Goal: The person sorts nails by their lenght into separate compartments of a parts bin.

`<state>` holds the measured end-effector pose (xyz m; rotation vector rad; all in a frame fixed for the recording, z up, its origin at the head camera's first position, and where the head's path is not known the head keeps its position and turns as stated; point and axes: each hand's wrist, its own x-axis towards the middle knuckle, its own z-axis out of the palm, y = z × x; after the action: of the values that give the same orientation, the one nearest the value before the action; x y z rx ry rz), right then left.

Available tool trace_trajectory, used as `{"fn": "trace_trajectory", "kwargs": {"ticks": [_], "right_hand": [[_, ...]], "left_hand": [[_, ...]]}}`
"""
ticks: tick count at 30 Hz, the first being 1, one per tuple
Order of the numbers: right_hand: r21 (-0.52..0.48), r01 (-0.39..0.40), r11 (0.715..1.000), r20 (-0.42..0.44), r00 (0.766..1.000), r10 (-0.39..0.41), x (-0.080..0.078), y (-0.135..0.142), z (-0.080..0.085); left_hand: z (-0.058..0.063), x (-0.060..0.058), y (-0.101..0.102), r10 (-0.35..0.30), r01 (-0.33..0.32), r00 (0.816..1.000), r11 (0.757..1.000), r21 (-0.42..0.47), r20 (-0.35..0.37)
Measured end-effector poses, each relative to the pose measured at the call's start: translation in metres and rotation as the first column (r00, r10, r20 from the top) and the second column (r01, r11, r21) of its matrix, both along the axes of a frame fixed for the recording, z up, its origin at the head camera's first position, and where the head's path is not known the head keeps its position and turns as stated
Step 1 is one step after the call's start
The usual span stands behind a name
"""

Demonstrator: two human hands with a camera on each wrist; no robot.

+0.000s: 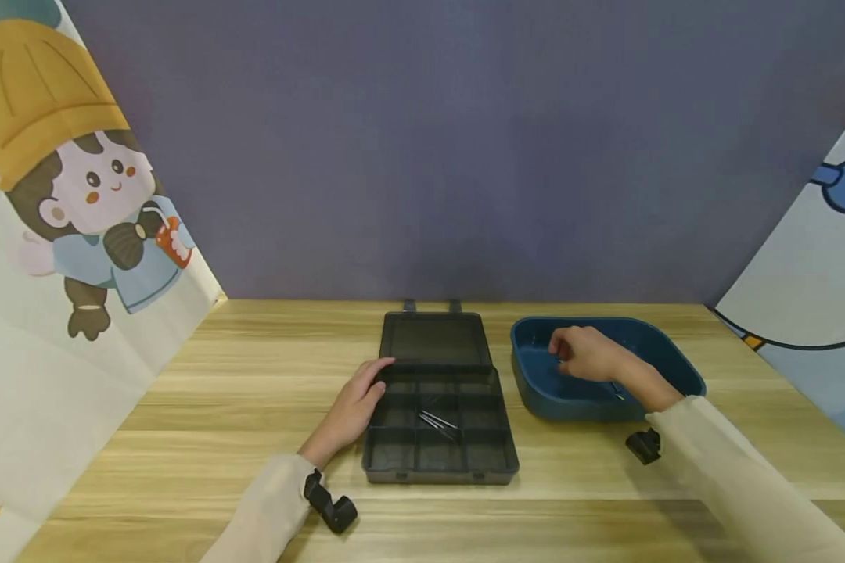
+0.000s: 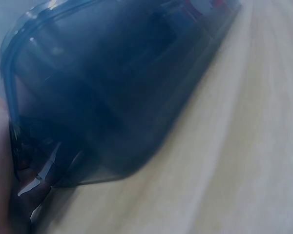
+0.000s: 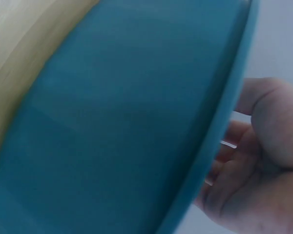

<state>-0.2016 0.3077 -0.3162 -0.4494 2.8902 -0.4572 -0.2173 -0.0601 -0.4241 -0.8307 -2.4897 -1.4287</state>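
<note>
A dark translucent compartment box (image 1: 440, 475) lies with its lid (image 1: 435, 338) folded back. Several slim metallic pieces (image 1: 439, 422) rest in its middle compartment. My left hand (image 1: 352, 403) rests at the box's left side near the hinge, index finger reaching along it and thumb over the rim. In the left wrist view, the box's side wall (image 2: 112, 97) fills much of the picture. My right hand (image 1: 587, 353) is over the blue basin (image 1: 570, 410), fingers bent downward; I cannot tell whether they pinch anything. The right wrist view shows the fingertips hidden behind the basin's rim (image 3: 224, 112).
A small dark piece with a yellowish tip (image 1: 617, 393) shows in the basin beside the right wrist. Both stand on a wood-grain table (image 1: 253, 352). A grey-purple panel (image 1: 429, 156) closes off the back, with cartoon-printed sheets (image 1: 113, 258) at the sides.
</note>
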Motion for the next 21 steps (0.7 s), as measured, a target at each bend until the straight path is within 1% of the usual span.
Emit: {"fn": "trace_trajectory", "kwargs": {"ticks": [8, 12, 16, 21], "right_hand": [[0.019, 0.039, 0.999, 0.022, 0.999, -0.040, -0.008, 0.020, -0.010], [0.028, 0.047, 0.999, 0.037, 0.998, -0.048, -0.008, 0.031, -0.013], [0.041, 0.058, 0.997, 0.054, 0.997, -0.060, -0.008, 0.035, -0.013], [0.071, 0.044, 0.996, 0.063, 0.997, -0.049, -0.015, 0.038, -0.015]], "left_hand": [[-0.001, 0.001, 0.001, 0.002, -0.002, 1.000, 1.000, 0.012, 0.011], [-0.003, 0.001, 0.002, -0.003, 0.003, 1.000, 1.000, 0.013, 0.012], [-0.002, 0.001, 0.002, -0.003, 0.003, 1.000, 1.000, 0.011, 0.010], [0.000, 0.001, 0.001, 0.002, -0.003, 1.000, 1.000, 0.022, 0.011]]}}
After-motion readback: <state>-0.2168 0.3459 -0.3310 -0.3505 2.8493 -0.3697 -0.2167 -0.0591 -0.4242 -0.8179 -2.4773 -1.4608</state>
